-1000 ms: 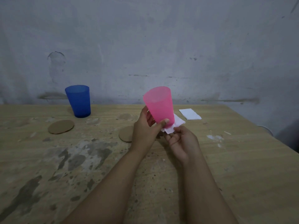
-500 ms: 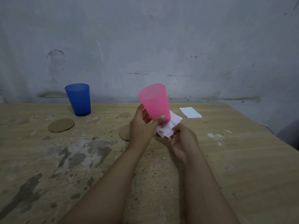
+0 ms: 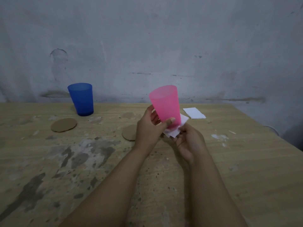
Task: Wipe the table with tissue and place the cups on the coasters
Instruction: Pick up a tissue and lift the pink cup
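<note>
Where left hand (image 3: 148,130) overlaps, coaster (image 3: 129,132) half-hidden

The pink cup (image 3: 165,105) is held tilted above a tissue (image 3: 173,132); the blue cup (image 3: 81,99) stands behind two bare cardboard coasters (image 3: 64,125).

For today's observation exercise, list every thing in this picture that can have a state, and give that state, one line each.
pink cup: upright, lifted off the table, gripped by the left hand
tissue: held by the right hand under the cup's base
blue cup: upright on the table, not on a coaster
left coaster: flat, bare
middle coaster: flat, bare, partly hidden
folded tissue: lying flat
</note>
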The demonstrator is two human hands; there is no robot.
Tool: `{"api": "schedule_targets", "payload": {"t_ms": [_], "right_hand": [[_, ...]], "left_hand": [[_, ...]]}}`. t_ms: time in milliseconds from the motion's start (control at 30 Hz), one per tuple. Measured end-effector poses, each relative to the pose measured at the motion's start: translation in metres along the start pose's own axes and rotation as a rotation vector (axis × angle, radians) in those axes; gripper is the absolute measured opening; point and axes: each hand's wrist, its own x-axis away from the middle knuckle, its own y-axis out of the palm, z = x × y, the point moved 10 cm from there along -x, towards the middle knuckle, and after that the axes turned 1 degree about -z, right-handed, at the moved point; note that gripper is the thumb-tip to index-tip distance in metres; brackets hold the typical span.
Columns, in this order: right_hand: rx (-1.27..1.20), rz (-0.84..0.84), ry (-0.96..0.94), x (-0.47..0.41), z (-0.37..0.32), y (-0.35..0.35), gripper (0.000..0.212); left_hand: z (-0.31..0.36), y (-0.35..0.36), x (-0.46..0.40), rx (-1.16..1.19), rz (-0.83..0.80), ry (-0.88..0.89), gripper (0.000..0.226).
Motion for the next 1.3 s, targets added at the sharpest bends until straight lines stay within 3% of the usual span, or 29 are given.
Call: {"api": "schedule_targets", "payload": {"t_ms": [167, 333, 533, 667, 833, 1000, 1167, 1300], "right_hand": [[-0.052, -0.085, 0.018, 0.003, 0.007, 0.016, 0.027], [-0.062, -0.019, 0.088, 0.001, 0.016, 0.008, 0.034], [-0.083, 0.053, 0.001, -0.002, 0.000, -0.005, 0.035], [0.013, 0.105, -0.023, -0.004, -0.004, -0.012, 0.037], [0.126, 0.158, -0.026, -0.005, -0.006, -0.021, 0.044], [0.171, 0.162, -0.027, -0.005, -0.006, -0.021, 0.027], [0.285, 0.329, -0.134, -0.005, -0.025, -0.041, 0.014], [0.420, 0.353, -0.249, -0.005, -0.040, -0.045, 0.028]], "left_hand": [[-0.001, 0.000, 0.000, 0.013, 0.007, -0.008, 0.076], [0.004, -0.001, 0.001, 0.007, 0.005, 0.011, 0.064], [0.006, -0.005, 0.002, -0.029, 0.021, 0.020, 0.061], [0.008, -0.011, 0.002, -0.077, 0.051, 0.044, 0.073], [0.007, -0.017, 0.001, -0.078, 0.079, 0.051, 0.070], [0.007, -0.015, 0.000, -0.110, 0.074, 0.039, 0.061], [0.001, -0.027, -0.005, -0.127, 0.124, -0.008, 0.073], [-0.009, -0.041, -0.014, -0.162, 0.162, -0.070, 0.066]]}}
